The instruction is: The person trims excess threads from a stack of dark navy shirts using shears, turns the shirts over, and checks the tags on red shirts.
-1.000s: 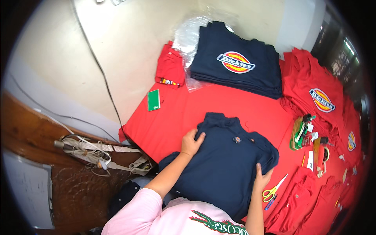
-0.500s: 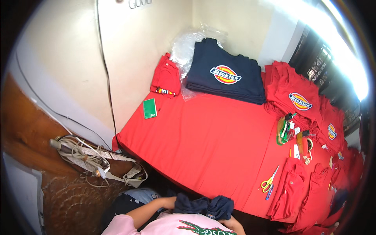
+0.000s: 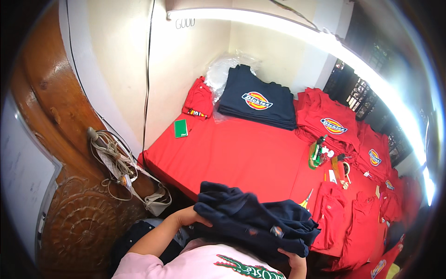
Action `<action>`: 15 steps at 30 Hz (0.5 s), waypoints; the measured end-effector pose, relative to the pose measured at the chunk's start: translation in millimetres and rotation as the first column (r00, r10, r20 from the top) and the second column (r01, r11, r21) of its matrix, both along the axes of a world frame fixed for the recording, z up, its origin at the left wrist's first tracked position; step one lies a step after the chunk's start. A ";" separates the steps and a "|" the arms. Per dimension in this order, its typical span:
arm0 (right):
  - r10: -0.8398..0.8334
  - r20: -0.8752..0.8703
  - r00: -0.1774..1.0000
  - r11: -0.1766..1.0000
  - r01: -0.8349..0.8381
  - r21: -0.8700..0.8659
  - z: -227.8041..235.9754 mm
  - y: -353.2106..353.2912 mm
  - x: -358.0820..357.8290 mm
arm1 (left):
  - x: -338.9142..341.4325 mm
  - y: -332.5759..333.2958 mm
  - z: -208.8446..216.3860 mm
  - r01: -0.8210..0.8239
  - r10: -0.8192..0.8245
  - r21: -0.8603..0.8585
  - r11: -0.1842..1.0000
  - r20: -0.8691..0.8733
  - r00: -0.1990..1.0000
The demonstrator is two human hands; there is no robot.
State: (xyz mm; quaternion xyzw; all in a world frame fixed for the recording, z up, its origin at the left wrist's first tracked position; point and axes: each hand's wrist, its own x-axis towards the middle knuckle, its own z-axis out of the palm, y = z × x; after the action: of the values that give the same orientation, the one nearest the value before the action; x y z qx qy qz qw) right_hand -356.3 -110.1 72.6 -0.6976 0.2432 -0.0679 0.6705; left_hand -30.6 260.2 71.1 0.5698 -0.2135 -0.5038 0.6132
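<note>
A crumpled navy blue garment (image 3: 246, 209) is held up in front of my body, over the near edge of the red-covered table. My left hand (image 3: 193, 216) is closed on its left end, the thumb showing along the cloth. At the lower right end my right hand (image 3: 293, 259) grips it, with most of its fingers hidden under the fabric. Small round and oval emblems show on the cloth's near side. Behind it, yellow-handled scissors (image 3: 304, 202) lie partly covered on the table.
A stack of navy shirts (image 3: 278, 104) sits at the back, beside clear plastic (image 3: 227, 65) and folded red garments (image 3: 198, 98). Red shirts (image 3: 325, 109) line the right side. A green booklet (image 3: 180, 129) lies left. Coiled cords (image 3: 109, 151) hang by carved wood (image 3: 79, 218).
Both hands have lifted the navy garment away from my lap and spread it wider. It now covers the near table edge and part of the scissors. The view has tilted up.
</note>
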 end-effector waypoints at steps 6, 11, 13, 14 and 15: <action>0.020 0.062 0.998 0.991 -0.028 0.127 -0.3 41.6 4.7 | -34.8 2.5 -57.1 -0.190 0.189 -0.063 0.980 -0.028 0.982; -0.111 0.067 0.992 0.985 0.101 0.140 -19.4 -1.9 38.4 | -27.8 2.9 -57.0 -0.216 0.219 -0.093 0.972 0.017 0.976; -0.153 0.099 0.983 0.982 0.140 0.125 -12.9 -29.5 73.1 | -6.3 13.1 -10.8 -0.166 0.174 -0.075 0.983 0.118 0.978; -0.214 0.136 0.967 0.975 0.202 0.096 -1.0 -50.4 80.1 | 9.1 -4.6 21.0 -0.149 0.167 -0.158 0.976 0.109 0.980; -0.245 0.191 0.951 0.969 0.233 0.081 12.6 -69.7 92.7 | 23.9 -14.1 44.9 -0.119 0.155 -0.223 0.967 0.147 0.977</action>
State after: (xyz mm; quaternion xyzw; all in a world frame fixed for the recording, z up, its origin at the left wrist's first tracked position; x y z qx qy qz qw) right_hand -263.6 -179.8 85.2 -0.6332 0.2592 -0.2111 0.6981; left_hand -6.8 246.2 116.0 0.5536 -0.2757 -0.3859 0.6845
